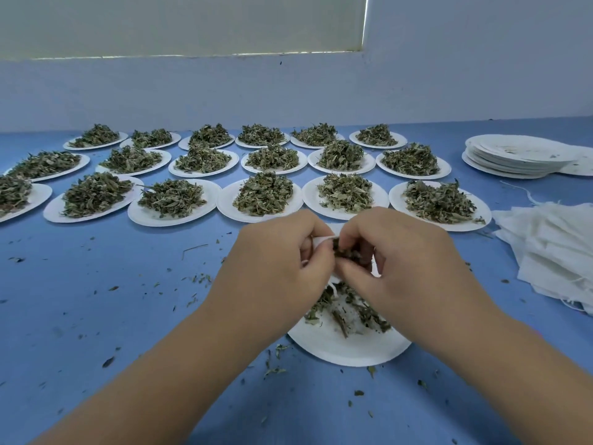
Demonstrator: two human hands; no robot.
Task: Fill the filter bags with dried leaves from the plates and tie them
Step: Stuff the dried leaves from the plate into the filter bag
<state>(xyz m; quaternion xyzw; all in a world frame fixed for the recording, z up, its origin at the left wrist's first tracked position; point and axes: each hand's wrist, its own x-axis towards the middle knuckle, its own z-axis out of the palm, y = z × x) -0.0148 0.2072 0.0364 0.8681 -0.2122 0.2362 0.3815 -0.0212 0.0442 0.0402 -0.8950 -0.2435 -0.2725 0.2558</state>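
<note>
My left hand [282,255] pinches the small white filter bag [322,241] open mid-frame; my right hand [404,252], pinching dried green leaves [346,252], should push deep.

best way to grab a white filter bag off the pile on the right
Pinch an exposed corner along the left edge of the pile of white fabric filter bags, coming from the left over the blue table: the bags lie flat and overlapping, so likely only their offset corners offer a grip.
</note>
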